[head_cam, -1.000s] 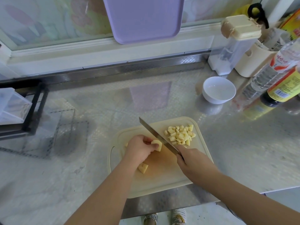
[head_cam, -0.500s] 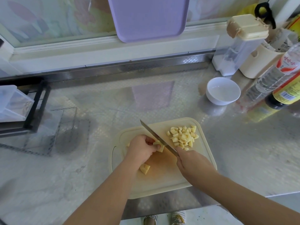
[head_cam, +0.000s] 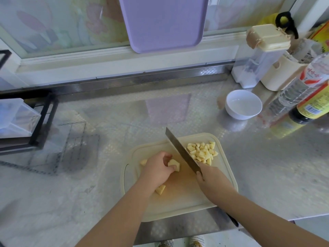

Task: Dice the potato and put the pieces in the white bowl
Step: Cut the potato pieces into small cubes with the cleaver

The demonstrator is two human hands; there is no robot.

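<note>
A cream cutting board (head_cam: 179, 198) lies on the steel counter. My left hand (head_cam: 157, 170) pinches a potato chunk (head_cam: 174, 164) on the board. My right hand (head_cam: 210, 177) grips the handle of a knife (head_cam: 181, 151), whose blade stands to the right of that chunk, against a pile of diced potato (head_cam: 203, 153) at the board's far right. Another chunk (head_cam: 160, 189) lies under my left wrist, and a small piece (head_cam: 143, 162) shows left of my left hand. The white bowl (head_cam: 243, 105) stands empty beyond the board, to the right.
Bottles (head_cam: 300, 97) and a dark sauce bottle (head_cam: 310, 107) stand right of the bowl. A clear container with a cream lid (head_cam: 256, 56) and a cream holder (head_cam: 281, 73) are behind it. A purple tray (head_cam: 163, 22) leans on the window. A black rack (head_cam: 26, 122) sits at left.
The knife has shifted right, away from the chunk and up against the diced pile. My left hand still holds the chunk in about the same place.
</note>
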